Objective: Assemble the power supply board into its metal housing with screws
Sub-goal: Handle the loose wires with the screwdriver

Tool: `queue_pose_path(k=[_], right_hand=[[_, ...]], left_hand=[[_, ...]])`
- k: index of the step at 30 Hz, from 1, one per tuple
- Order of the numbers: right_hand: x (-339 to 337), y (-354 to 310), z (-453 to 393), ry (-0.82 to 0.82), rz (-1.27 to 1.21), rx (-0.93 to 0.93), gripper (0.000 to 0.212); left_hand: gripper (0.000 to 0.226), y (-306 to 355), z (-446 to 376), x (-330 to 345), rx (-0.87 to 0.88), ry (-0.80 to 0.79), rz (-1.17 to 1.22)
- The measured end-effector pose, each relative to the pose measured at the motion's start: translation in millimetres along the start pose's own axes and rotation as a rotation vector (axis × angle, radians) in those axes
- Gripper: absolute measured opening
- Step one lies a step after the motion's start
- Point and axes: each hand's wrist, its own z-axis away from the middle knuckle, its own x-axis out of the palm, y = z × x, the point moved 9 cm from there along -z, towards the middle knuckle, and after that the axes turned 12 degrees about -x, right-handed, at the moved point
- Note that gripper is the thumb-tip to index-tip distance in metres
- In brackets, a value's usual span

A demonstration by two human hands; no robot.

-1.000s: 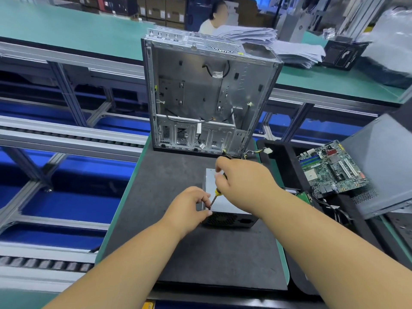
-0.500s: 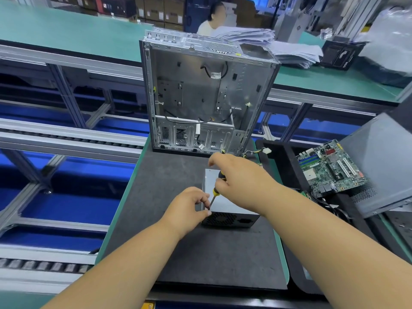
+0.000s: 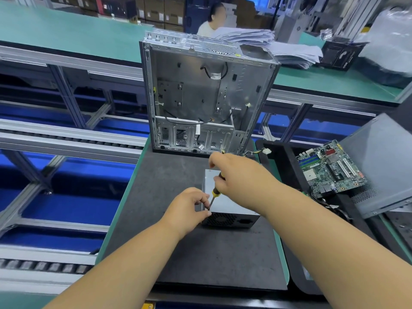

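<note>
Dark mat (image 3: 178, 253) | right hand (image 3: 240, 175) grips screwdriver (image 3: 215, 192) (tilted) | left hand (image 3: 187, 208) pinches tip

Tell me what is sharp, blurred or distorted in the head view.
Head view: right hand, screwdriver and power supply are fairly sharp; background person is blurred; wide-angle lens bows the conveyor rails; lighting even, faint glare inside the metal case.

Both forearms reaching forward, left hand (image 3: 188, 207) fingers pinched together, right hand (image 3: 240, 175) curled in a grip
</note>
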Motion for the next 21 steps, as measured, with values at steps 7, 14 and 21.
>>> queue_pose_path(k=[7,14,21], right_hand=[[8,8,1,0.005,0.319,0.182,0.042],[7,9,0,-0.057,0.052,0.092,0.021],[9,20,1,-0.044,0.308,0.268,0.048]], left_hand=[[0.028,-1,1,1,0.013,0.018,0.026],[0.028,-2,-1,1,0.000,0.011,0.018],[0.028,-2,1,0,-0.003,0.012,0.022]])
